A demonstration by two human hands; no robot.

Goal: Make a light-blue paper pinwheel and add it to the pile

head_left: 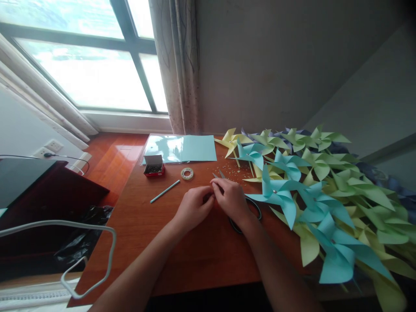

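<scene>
My left hand [197, 204] and my right hand [228, 197] meet above the middle of the table, fingertips pinched together. Whatever lies between the fingers is too small or hidden to name. Partly under my right hand are scissors [258, 208], their blades pointing away and their black handles beside my wrist. A light blue paper stick [164, 191] rests on the wood left of my hands. Beyond them sit a roll of tape [186, 173] and a small red box [154, 168], its lid up, with small dark pieces inside.
Paper pinwheels in blue [274, 192], green [360, 187] and yellow [231, 142] cover the table's right side. Small pale scraps [238, 173] lie near the scissors. Light blue paper sheets [199, 148] lie at the back. A white cable [112, 247] loops over the left edge.
</scene>
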